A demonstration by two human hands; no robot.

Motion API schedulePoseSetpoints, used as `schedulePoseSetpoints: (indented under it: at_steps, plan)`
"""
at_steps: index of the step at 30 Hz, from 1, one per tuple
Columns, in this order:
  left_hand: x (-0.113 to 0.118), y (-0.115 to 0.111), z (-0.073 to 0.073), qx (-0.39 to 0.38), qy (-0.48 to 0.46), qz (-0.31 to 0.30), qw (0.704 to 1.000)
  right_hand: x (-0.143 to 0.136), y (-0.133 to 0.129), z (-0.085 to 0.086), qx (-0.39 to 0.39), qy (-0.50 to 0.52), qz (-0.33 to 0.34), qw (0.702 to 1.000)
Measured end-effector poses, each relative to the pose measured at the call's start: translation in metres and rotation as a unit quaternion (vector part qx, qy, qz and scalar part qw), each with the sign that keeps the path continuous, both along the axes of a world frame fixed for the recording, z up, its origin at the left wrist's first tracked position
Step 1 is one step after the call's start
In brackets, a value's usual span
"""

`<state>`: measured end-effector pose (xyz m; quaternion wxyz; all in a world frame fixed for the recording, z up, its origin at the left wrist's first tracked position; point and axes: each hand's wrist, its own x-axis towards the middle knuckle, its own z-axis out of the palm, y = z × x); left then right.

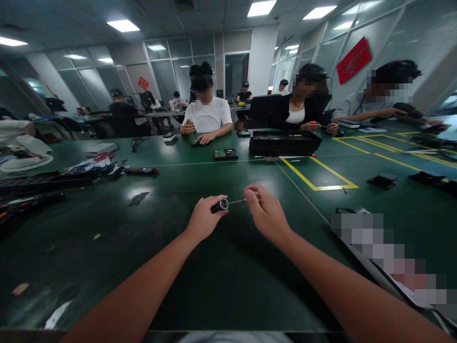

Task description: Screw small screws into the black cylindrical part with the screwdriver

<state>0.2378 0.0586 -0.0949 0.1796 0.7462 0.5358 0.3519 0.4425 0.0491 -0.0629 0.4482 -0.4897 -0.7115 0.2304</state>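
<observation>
The single view comes from a camera worn on the person's head, looking forward and down across the green worktop (117, 224). The left forearm (143, 281) and right forearm (342, 281) enter from below, close to the lens; the left grip (205, 216) and right grip (267, 212) sit near the middle, farther out. The field is wide, running from the worktop's near edge along the bottom, past a co-worker in a white shirt (208, 116) on the far side, to the ceiling (157, 16) at the top.
</observation>
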Motion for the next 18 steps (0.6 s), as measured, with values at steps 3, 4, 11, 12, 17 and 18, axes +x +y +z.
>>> schedulePoseSetpoints:
  at_steps: [3, 4, 11, 12, 17, 18]
  plan:
    - [0.0013, -0.0008, 0.0015, -0.002, 0.005, 0.000, 1.000, -0.0006, -0.0009, 0.0017, 0.021, -0.022, -0.020, 0.999]
    - [0.0016, -0.0009, 0.0020, -0.006, 0.005, 0.003, 1.000, -0.0006, -0.0011, 0.0016, 0.023, -0.020, -0.017, 0.999]
    - [0.0001, 0.0007, 0.0010, 0.003, -0.013, 0.005, 1.000, 0.0013, -0.0009, 0.0009, 0.008, -0.010, 0.006, 1.000]
    - [-0.0001, 0.0009, 0.0007, 0.001, -0.012, 0.005, 1.000, 0.0012, -0.0008, 0.0011, 0.006, -0.018, 0.001, 1.000]
    - [-0.0009, 0.0019, 0.0005, -0.003, -0.008, 0.007, 1.000, -0.0018, -0.0017, 0.0006, 0.014, 0.012, 0.002, 1.000]
    - [-0.0011, 0.0019, 0.0006, -0.002, -0.009, 0.008, 1.000, -0.0028, -0.0017, -0.0001, 0.017, 0.033, 0.005, 0.999]
